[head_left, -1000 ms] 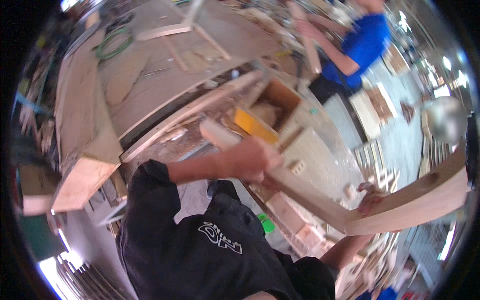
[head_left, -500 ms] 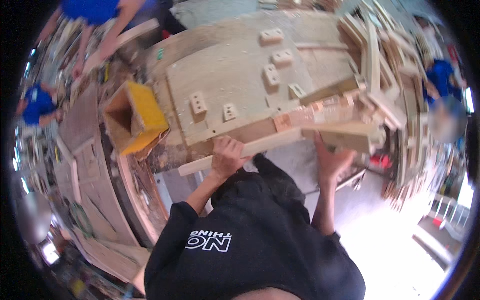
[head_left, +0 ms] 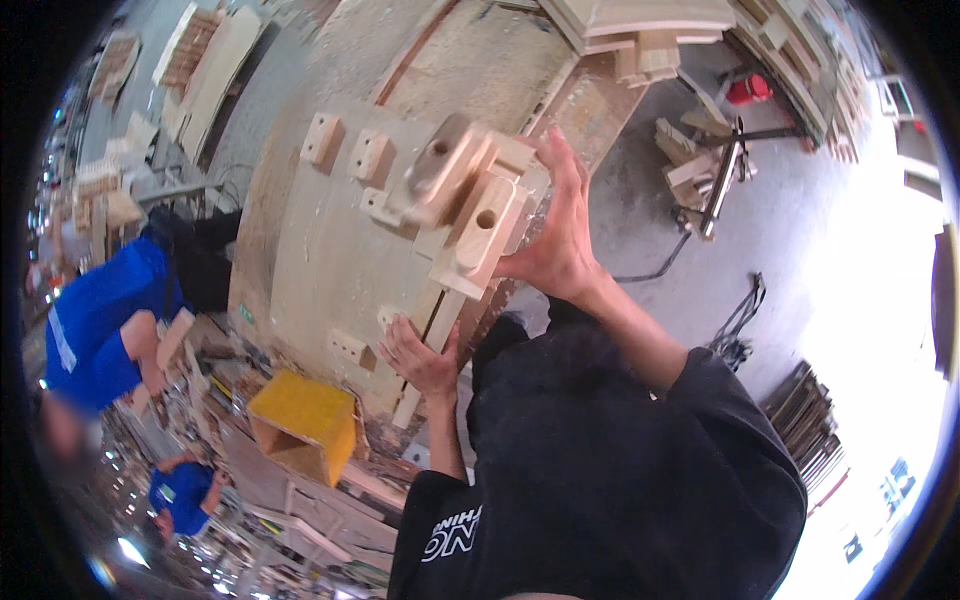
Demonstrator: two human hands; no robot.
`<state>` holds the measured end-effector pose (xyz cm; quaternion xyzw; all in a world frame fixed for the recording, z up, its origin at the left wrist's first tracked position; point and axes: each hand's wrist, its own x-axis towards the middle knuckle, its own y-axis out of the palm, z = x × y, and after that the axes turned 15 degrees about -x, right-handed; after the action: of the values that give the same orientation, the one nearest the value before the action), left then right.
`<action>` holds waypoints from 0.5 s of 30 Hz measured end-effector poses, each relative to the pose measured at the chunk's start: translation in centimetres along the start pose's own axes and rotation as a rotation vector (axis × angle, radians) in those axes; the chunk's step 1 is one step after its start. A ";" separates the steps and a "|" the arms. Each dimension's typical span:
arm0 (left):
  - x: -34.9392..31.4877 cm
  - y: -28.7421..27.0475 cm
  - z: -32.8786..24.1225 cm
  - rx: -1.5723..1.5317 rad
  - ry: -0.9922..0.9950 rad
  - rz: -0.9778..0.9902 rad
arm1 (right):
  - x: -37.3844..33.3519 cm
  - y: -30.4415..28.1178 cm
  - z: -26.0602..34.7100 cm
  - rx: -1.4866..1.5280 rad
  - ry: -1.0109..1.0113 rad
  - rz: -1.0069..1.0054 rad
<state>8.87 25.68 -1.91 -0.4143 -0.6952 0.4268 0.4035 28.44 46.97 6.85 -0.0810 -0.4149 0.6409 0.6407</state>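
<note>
Long pale wooden bars [head_left: 490, 235] with rounded, drilled ends rise over the workbench edge, their near ends large in the head view. My right hand [head_left: 565, 235] grips them from the right, thumb and fingers spread around their sides. Lower down, my left hand [head_left: 425, 362] is wrapped over a narrow wooden strip [head_left: 407, 408] that runs along the bench edge. To the left of the bars, several small drilled wooden blocks [head_left: 320, 142] lie on a plywood board [head_left: 310, 240]. Whether the bars and the strip are joined cannot be made out.
A yellow open-ended box [head_left: 310, 408] stands at the bench's near left corner. Two people in blue shirts [head_left: 110, 320] are at the left. Stacked timber [head_left: 655, 20] lies at the far end. A metal stand [head_left: 715, 185] and cables [head_left: 735, 330] are on the floor at right.
My view has turned to the right. My right hand has brought the bars' drilled ends up toward me, and my left hand stays on the strip near the bench edge.
</note>
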 end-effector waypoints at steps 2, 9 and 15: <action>0.8 0.9 -1.1 -0.056 -0.017 0.032 | 0.8 -0.4 -1.1 -0.015 -0.003 0.007; 0.2 0.9 -0.8 -0.083 -0.065 0.092 | 1.0 0.7 -3.0 0.133 -0.008 -0.015; -1.3 0.0 -0.4 -0.043 -0.023 0.123 | 0.3 1.4 -2.8 0.206 0.026 0.035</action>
<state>9.63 24.60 -2.04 -0.4599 -0.6821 0.4404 0.3595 29.16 48.65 4.26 -0.0303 -0.3368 0.6902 0.6397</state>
